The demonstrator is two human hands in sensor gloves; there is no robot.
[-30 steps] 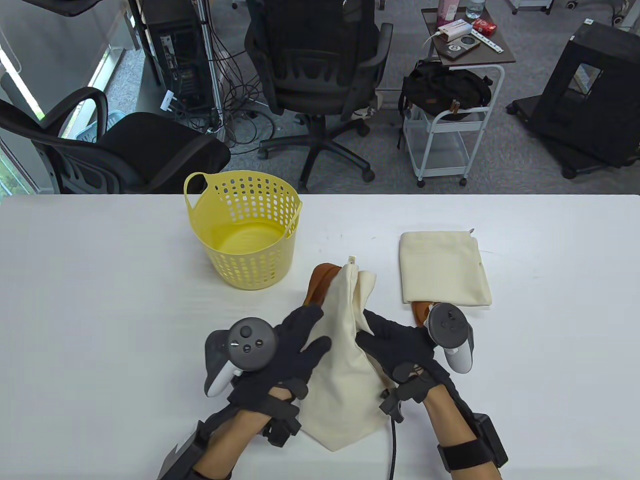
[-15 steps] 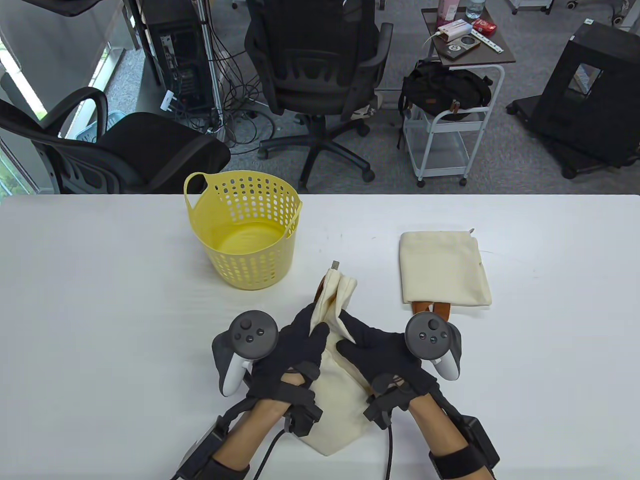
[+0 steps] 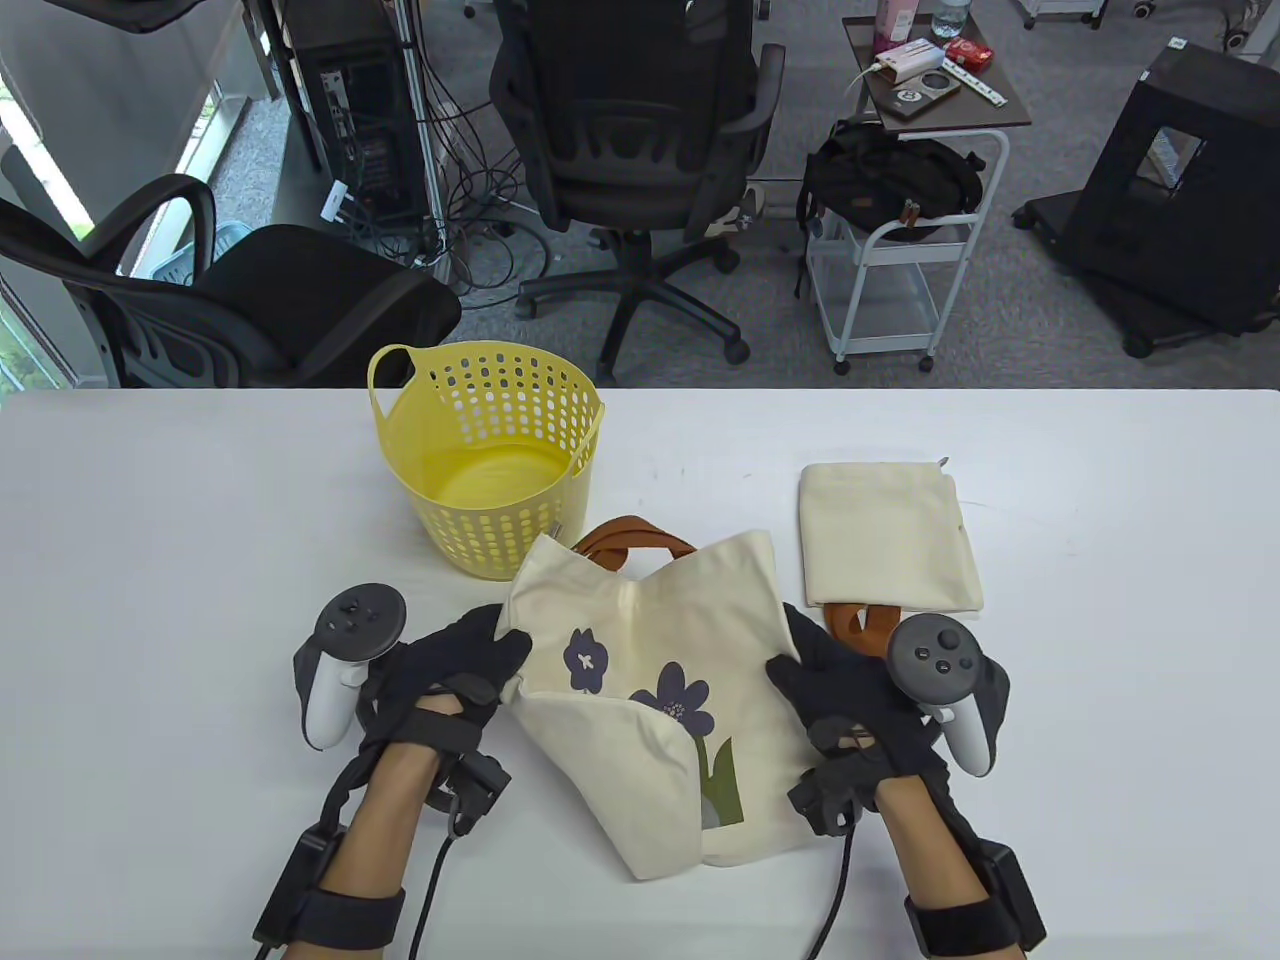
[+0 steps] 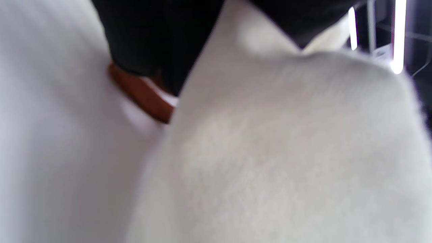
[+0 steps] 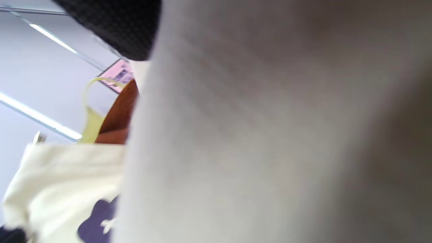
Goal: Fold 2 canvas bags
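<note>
A cream canvas bag with purple flowers and brown handles is spread between my hands near the table's front. Its lower left part is folded over the print. My left hand grips its left edge and my right hand grips its right edge. A second cream bag lies folded flat to the right, its brown handles sticking out toward me. The left wrist view shows blurred cream cloth and a brown handle. The right wrist view shows cloth close up.
A yellow perforated basket stands empty just behind the open bag, almost touching its handles. The white table stretches to both sides. Office chairs and a cart stand beyond the far edge.
My hands have moved apart, left hand left and right hand right. The bag, bunched narrow between them before, is now spread wide with its flower print showing.
</note>
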